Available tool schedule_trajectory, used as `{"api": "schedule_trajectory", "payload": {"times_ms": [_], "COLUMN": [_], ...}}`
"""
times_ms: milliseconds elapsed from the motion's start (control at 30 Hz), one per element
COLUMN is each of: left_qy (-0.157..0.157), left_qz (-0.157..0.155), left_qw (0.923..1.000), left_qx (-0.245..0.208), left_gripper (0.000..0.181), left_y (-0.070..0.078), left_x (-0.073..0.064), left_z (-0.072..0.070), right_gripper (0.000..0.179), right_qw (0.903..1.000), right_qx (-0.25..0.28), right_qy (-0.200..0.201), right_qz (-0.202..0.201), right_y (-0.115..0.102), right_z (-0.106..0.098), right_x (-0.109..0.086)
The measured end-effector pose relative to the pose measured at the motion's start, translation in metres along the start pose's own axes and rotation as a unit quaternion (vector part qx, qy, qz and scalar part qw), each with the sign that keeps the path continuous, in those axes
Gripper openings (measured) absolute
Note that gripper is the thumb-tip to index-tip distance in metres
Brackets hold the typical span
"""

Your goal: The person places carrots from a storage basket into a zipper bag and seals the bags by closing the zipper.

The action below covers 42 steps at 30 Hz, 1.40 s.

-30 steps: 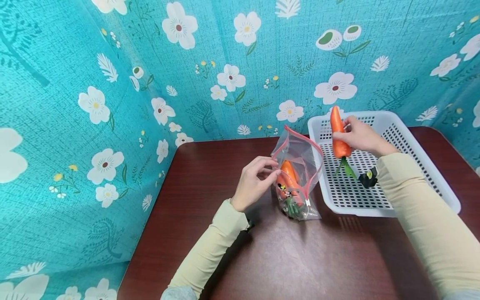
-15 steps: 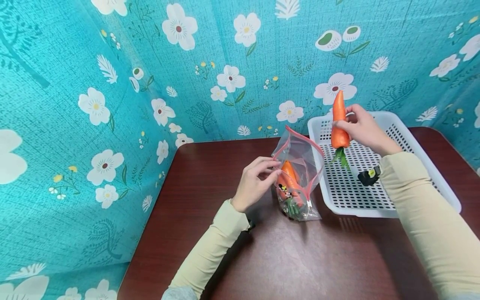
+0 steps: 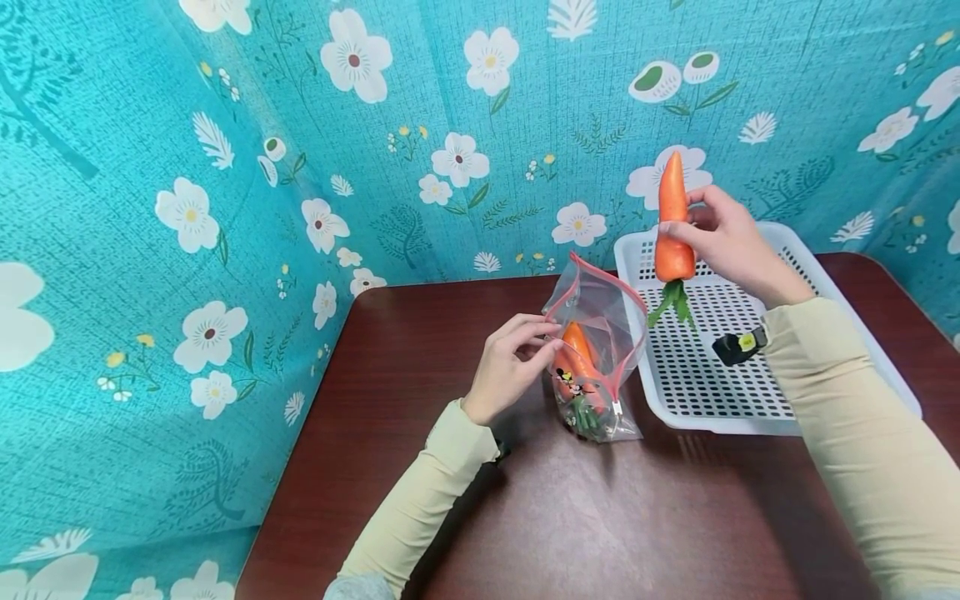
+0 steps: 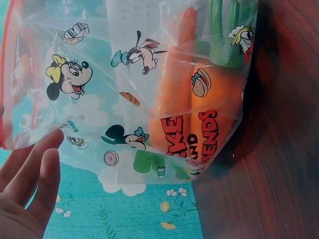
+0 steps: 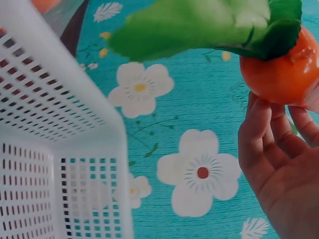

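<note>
Above the white basket (image 3: 720, 427), my right hand (image 3: 731, 242) grips an orange carrot (image 3: 674, 225) between thumb and fingers. Its tip points up and its green leaves (image 3: 674, 304) hang down; in the right wrist view the leafy end of the carrot (image 5: 279, 79) is close to the camera. My left hand (image 3: 510, 362) pinches the red-edged rim of a clear zip bag (image 3: 615, 317) standing on the table with its mouth apart. Inside the bag lie carrots (image 3: 577, 354) with green tops, seen through printed cartoon figures in the left wrist view (image 4: 172, 94).
The perforated basket stands right of the bag on a dark red-brown table (image 3: 600, 517). A teal flowered cloth (image 3: 480, 192) hangs behind the table and along its left side. A black wrist camera (image 3: 738, 346) sits under my right cuff.
My right hand has lifted the carrot higher above the basket, and the carrot now stands more upright. My left hand and the bag have stayed in place.
</note>
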<state>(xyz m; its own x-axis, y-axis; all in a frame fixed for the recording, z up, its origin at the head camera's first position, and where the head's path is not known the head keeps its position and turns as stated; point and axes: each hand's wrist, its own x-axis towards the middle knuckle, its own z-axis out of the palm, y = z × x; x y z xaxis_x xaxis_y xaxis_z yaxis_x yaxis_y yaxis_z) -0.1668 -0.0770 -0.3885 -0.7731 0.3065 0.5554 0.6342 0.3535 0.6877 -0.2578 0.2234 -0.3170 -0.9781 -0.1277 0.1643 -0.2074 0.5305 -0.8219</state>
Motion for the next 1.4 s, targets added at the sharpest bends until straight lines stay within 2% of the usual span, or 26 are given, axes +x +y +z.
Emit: {"api": "schedule_trajectory", "payload": {"times_ms": [133,267,467,800,1133,1400], "left_qy": [0.000,-0.001,-0.005,0.000,0.003,0.006], "left_qz": [-0.005,0.001,0.015,0.016,0.021,0.024], "left_qw": [1.0000,1.0000,0.9999,0.9999,0.9998,0.9996], "left_qx": [0.000,-0.002,0.000,0.006,0.001,0.010], "left_gripper": [0.021,0.023,0.026,0.027,0.030,0.031], "left_y": [-0.016,-0.024,-0.024,-0.022,-0.022,-0.021], "left_x": [-0.002,-0.002,-0.003,-0.004,-0.003,-0.003], "left_z": [0.005,0.006,0.005,0.005,0.005,0.004], "right_gripper": [0.034,0.033,0.032,0.027,0.025,0.029], "right_qw": [0.9998,0.9993,0.9985,0.9947,0.9920,0.9930], "right_qx": [0.003,0.010,0.020,0.054,0.081,0.077], "right_qy": [0.011,0.018,0.026,0.037,0.025,0.009], "right_qz": [-0.017,-0.031,-0.044,-0.079,-0.094,-0.089], "right_y": [-0.008,-0.014,-0.022,-0.042,-0.057,-0.063], "right_z": [-0.003,-0.005,-0.005,-0.002,0.014,0.023], "right_x": [-0.003,-0.005,-0.006,-0.012,-0.014,-0.016]}}
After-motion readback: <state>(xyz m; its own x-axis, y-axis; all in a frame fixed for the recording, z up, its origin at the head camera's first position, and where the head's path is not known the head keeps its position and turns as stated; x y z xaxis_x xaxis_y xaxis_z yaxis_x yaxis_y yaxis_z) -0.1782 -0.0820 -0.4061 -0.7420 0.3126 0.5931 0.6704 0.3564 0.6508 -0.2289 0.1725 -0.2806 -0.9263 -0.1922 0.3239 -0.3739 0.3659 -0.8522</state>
